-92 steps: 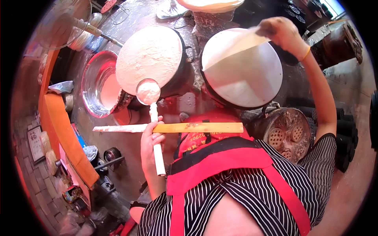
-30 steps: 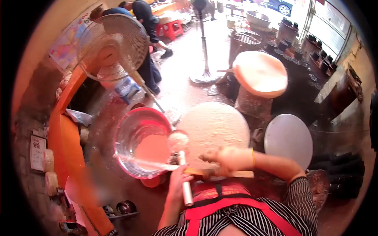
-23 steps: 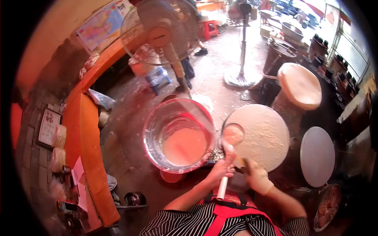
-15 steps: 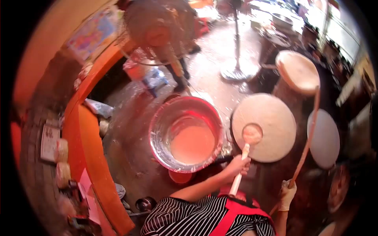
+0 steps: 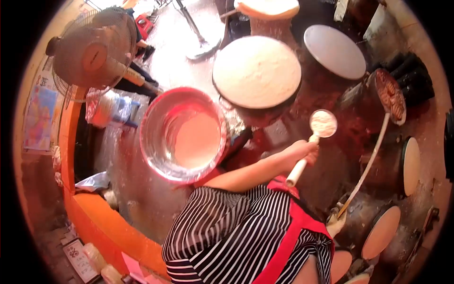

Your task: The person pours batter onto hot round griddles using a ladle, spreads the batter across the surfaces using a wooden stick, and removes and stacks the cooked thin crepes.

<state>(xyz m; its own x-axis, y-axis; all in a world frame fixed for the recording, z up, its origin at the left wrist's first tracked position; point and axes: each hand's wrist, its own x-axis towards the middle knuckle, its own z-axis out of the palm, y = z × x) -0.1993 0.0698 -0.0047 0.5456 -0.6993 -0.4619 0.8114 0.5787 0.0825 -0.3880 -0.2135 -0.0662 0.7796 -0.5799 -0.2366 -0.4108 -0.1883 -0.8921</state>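
Observation:
My left hand (image 5: 302, 155) is wrapped round the pale handle of a ladle (image 5: 323, 123), whose round bowl holds pale batter. At the lower right, my gloved right hand (image 5: 336, 222) grips a long thin batter-coated stick (image 5: 366, 168) that points up and to the right. Up and left of the ladle, a wide round griddle (image 5: 257, 72) is covered with a pale batter layer. Further left stands a red-rimmed basin (image 5: 147, 137) with pinkish batter in it. Neither hand touches the griddle or the basin.
A bare grey round plate (image 5: 335, 52) is at the upper right, near a stove with a perforated top (image 5: 388, 97). More round pale discs (image 5: 381, 232) stand at the lower right. A fan (image 5: 94, 57), a person's legs and an orange counter (image 5: 113, 227) are on the left.
The view has swung right. My left hand and the ladle have moved right, off the batter-covered griddle. My right hand, earlier on the white lid, now holds the stick out to the right.

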